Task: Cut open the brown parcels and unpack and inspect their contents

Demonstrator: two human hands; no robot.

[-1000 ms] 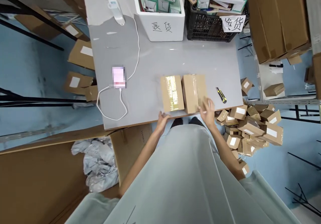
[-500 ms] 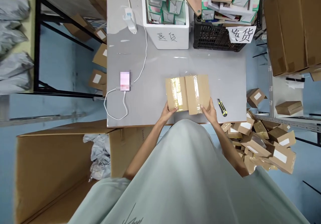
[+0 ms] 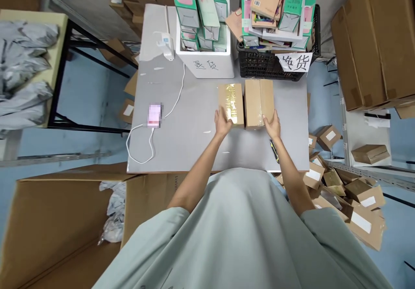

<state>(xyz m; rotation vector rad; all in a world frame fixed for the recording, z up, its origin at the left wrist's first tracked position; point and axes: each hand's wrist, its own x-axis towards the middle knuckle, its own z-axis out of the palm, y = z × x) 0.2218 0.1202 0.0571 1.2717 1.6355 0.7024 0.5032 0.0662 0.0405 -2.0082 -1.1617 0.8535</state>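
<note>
Two brown cardboard boxes stand side by side over the grey table (image 3: 194,150), with a narrow gap between them. Shiny gold tape runs down the left box (image 3: 231,103); clear tape runs along the right box (image 3: 259,101). My left hand (image 3: 223,122) grips the left box at its lower left corner, thumb on the near edge. Around the lower right corner of the right box is my right hand (image 3: 272,125), its thumb on the near side. A black and yellow utility knife (image 3: 274,150) lies beside my right wrist.
Behind the boxes stand a white foam bin (image 3: 207,66) and a black crate (image 3: 269,66), both full of packages. A phone (image 3: 154,115) with a white cable lies at the left. A large open carton (image 3: 65,228) is at the lower left, and piled boxes (image 3: 359,222) lie at the right.
Both boxes and both hands have moved forward, away from my body, towards the bins. A gap now shows between the boxes. The camera view has shifted too.
</note>
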